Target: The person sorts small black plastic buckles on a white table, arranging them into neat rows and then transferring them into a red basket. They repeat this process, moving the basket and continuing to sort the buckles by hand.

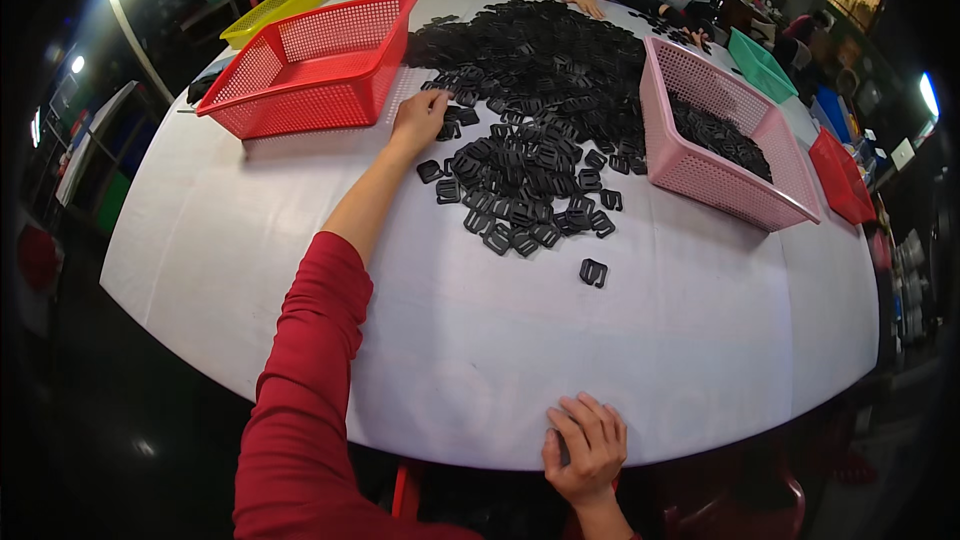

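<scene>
A large heap of black plastic buckles (560, 50) covers the far middle of the white table, and a looser cluster of buckles (520, 175) spreads from it toward me. My left hand (418, 122) reaches to the left edge of the heap, beside the red basket. Its fingers are closed together at some buckles; what they pinch is hidden. Close to the table's near edge, my right hand (588, 448) rests palm down, fingers loosely bent and thumb apart. A dark patch shows under that palm, too shaded to make out. One single buckle (593, 272) lies apart from the cluster.
The red perforated basket (300, 125) stands at the left, a yellow basket (270, 15) behind it. At the right, a pink basket (720, 180) holds many buckles. Green (762, 65) and red (840, 178) baskets are beyond it. Two people sit across the table (470, 360), hands near buckles.
</scene>
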Demonstrator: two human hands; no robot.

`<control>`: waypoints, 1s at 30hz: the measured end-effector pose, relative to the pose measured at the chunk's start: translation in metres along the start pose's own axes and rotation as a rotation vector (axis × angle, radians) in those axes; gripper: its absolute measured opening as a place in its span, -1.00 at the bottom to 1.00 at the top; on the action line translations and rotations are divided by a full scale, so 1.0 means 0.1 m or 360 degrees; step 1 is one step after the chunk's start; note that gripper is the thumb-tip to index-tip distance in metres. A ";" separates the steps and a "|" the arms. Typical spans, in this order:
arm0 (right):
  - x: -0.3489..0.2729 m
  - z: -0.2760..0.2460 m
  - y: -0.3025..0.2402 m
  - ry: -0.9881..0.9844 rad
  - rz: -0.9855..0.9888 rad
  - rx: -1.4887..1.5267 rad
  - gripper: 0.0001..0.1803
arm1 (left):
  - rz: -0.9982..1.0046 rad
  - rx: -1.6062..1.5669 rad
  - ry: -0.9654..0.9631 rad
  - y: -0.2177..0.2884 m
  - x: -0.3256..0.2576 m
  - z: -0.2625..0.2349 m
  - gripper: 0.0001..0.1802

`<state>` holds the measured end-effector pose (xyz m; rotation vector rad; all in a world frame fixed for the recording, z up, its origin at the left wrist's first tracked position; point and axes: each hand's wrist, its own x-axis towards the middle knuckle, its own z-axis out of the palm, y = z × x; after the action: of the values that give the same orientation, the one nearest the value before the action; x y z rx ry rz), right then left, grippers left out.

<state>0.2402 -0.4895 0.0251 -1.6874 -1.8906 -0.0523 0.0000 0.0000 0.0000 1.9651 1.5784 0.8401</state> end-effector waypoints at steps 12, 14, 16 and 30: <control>0.00 -0.02 0.00 0.0057 -0.0023 0.0002 -0.75 | 0.0635 -0.0335 -0.0282 0.58 -0.42 0.60 -0.57; 0.01 0.00 0.00 0.0054 -0.0041 0.0007 -0.76 | 0.0628 -0.0400 -0.0325 0.68 -0.67 0.60 -0.60; 0.02 0.00 -0.01 0.0062 -0.0051 0.0029 -0.76 | 0.0633 -0.0463 -0.0365 0.82 -0.92 0.60 -0.61; 0.05 0.00 0.09 0.0118 0.0162 0.0509 -0.69 | 0.0601 -0.0558 -0.0285 1.46 -2.75 -0.18 -0.72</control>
<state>0.2483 -0.4829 0.0245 -1.5361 -1.6556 0.2143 0.0462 -0.3010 0.0695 2.0332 0.8999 0.9760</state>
